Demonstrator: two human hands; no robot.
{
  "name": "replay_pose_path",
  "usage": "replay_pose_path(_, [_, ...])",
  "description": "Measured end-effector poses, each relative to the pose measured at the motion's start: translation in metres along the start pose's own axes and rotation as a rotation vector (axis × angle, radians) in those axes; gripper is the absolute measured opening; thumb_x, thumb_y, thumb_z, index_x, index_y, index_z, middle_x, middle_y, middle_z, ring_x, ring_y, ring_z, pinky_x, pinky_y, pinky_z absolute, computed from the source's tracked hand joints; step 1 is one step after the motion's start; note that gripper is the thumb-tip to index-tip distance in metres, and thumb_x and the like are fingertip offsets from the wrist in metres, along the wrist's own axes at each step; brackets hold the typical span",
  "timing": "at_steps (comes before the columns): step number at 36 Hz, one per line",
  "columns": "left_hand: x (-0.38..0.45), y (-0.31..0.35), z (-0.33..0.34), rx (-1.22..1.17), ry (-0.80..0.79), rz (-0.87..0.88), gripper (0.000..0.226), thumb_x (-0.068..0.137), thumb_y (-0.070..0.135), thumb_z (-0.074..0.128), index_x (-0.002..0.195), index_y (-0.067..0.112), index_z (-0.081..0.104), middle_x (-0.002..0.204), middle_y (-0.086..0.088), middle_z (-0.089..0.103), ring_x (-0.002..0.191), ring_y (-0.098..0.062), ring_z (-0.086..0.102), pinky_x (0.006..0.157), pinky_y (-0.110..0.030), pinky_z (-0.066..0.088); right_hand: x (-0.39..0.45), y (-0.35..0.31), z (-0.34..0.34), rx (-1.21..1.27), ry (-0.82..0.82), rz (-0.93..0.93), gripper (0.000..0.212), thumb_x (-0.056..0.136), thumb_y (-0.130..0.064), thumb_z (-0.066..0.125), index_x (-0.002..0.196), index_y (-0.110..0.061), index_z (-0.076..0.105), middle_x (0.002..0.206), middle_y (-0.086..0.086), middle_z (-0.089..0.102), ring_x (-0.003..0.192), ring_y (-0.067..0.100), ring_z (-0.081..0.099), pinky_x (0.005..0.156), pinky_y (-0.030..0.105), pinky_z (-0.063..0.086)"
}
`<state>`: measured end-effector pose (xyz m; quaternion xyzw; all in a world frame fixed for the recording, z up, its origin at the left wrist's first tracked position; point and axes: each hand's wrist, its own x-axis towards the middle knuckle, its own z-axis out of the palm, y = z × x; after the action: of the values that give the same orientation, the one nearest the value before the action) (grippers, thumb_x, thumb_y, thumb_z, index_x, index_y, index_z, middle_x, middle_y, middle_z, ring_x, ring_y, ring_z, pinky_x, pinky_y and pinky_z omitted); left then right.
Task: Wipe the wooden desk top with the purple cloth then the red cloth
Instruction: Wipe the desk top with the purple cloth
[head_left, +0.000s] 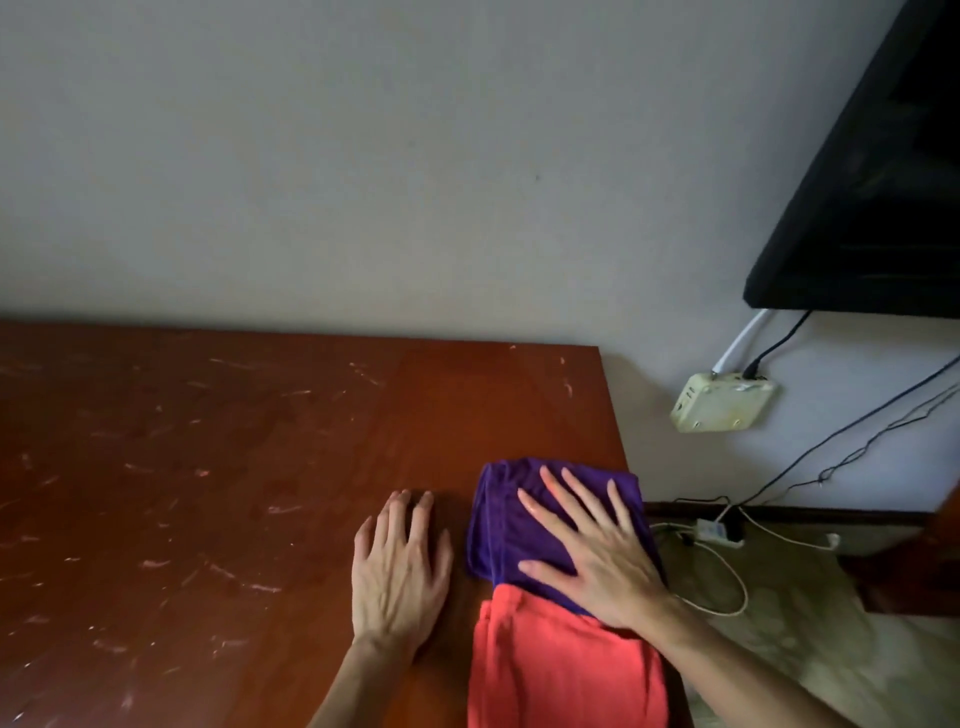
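While your right hand (597, 551) lies flat, fingers spread, on the purple cloth (498, 525): soft, light, folded; press down, grip unnecessary.

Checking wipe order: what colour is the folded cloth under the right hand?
Purple; the folded purple cloth shows best in the head view.

A single head-worn wide-angle camera looks forward and down, close above the right end of the scratched reddish-brown wooden surface (234, 467). It faces the pale grey wall (363, 156) behind.
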<state>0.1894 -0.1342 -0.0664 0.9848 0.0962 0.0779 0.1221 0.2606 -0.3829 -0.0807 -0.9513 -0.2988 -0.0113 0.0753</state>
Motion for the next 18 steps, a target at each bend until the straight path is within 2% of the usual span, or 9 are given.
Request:
replay_pose_path(5, [0.034,0.003,0.014,-0.006,-0.011,0.089,0.051,0.096,0.045,0.035,0.135,0.018,0.055,0.14,-0.008,0.055,0.135,-0.024,0.049,0.107,-0.041,0.036,0.027,0.019,-0.001,0.006,-0.043,-0.027,0.079,0.086,-0.09,0.022,0.156,-0.057,0.003,0.169,-0.018,-0.003,0.156,0.006,-0.006,0.124,0.055,0.006])
replay_pose_path(10, [0.041,-0.001,0.035,-0.007,-0.042,0.143,0.055,0.1,0.045,0.03,0.146,0.021,0.046,0.15,-0.011,0.046,0.145,-0.023,0.036,0.118,-0.041,0.022,0.097,0.055,-0.007,-0.008,-0.089,-0.041,0.077,0.088,-0.088,0.022,0.156,-0.057,0.002,0.17,-0.018,-0.005,0.156,0.006,-0.007,0.126,0.052,-0.001])
replay_pose_path(18, [0.04,-0.004,0.034,-0.061,-0.001,0.146,0.055,0.102,0.048,0.026,0.148,0.022,0.043,0.149,-0.009,0.045,0.147,-0.02,0.033,0.121,-0.039,0.018,0.204,0.091,-0.007,0.063,-0.056,0.176,0.082,0.082,-0.09,0.016,0.156,-0.056,0.008,0.171,-0.014,0.002,0.157,0.01,-0.001,0.126,0.052,-0.005])
